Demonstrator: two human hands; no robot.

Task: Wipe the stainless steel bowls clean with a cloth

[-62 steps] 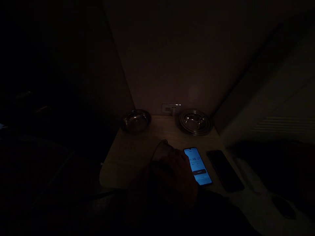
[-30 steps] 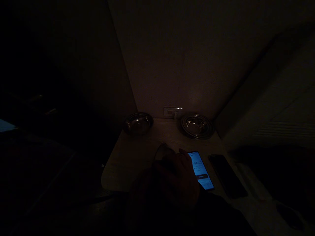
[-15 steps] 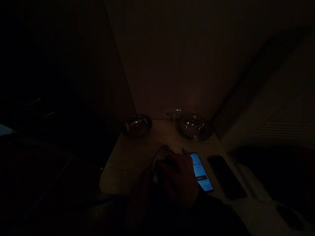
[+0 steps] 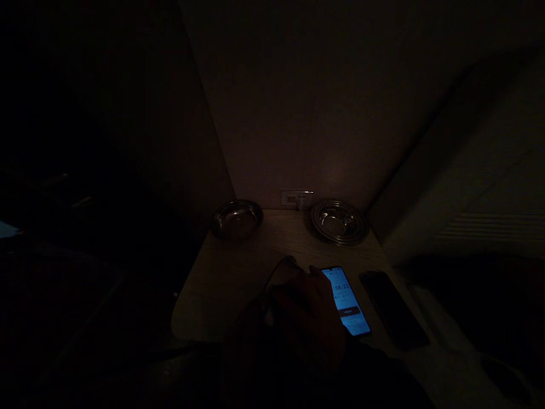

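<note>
The scene is very dark. My right hand (image 4: 309, 318) hovers low over the pale wooden table (image 4: 221, 284), fingers bent, with one fingertip at the upper left edge of a lit phone (image 4: 347, 304) that shows a blue screen with digits. A curved pale rim (image 4: 283, 266), perhaps a glass, shows just beyond the knuckles. It is too dark to see whether the hand holds anything. A dim shape to its left may be my left hand (image 4: 247, 324); its fingers cannot be made out.
A second, dark phone (image 4: 394, 309) lies right of the lit one. Two steel dishes stand at the back: a bowl (image 4: 236, 218) on the left and a ridged plate (image 4: 339, 221) on the right. A wall socket (image 4: 296, 199) sits between them. Walls close in behind.
The hand has shifted slightly, its fingertip now on the phone's top left edge. The digits on the screen have advanced. The view has tilted a little.
</note>
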